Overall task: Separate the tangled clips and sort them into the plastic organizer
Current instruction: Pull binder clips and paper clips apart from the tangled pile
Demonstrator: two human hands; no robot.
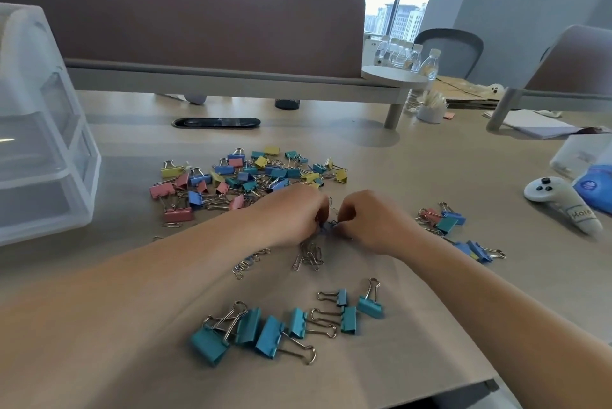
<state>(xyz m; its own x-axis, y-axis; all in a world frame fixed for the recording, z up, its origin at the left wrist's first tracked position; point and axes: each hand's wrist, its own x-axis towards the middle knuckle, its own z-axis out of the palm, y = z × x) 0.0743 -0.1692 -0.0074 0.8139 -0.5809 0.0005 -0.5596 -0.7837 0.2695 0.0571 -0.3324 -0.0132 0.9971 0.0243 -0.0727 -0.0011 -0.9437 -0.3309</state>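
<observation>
Far L: plastic organizer [43, 150], translucent, drawers stacked, stands on desk [430, 160] well apart from the clips. No clips visible inside.

Centre-L: mixed pile [245, 177] of binder clips in pink, yellow, blue and teal, tangled, some wire handles interlocked. It lies beyond the hands.

Front centre: teal group [284, 326], approx. eight binder clips set apart from the pile, nearest the camera, between the forearms. Several touch each other.

Left hand [291, 213]: fingers curled, tips pinching a small blue clip [328, 226]. Exact finger placement hidden.

Just below the hands: loose paper clips [309, 256], silver, linked in a bunch on the desk.

Right hand [374, 223]: fingers curled, pinching the same blue clip from the opp. side. Hands nearly touch, clip held just above the desk.

R of hands: small cluster [442, 218] of pink, teal and blue clips. Nearer and further R, blue pair [477, 251].

Far R: white controller [563, 203], lying flat.
</observation>
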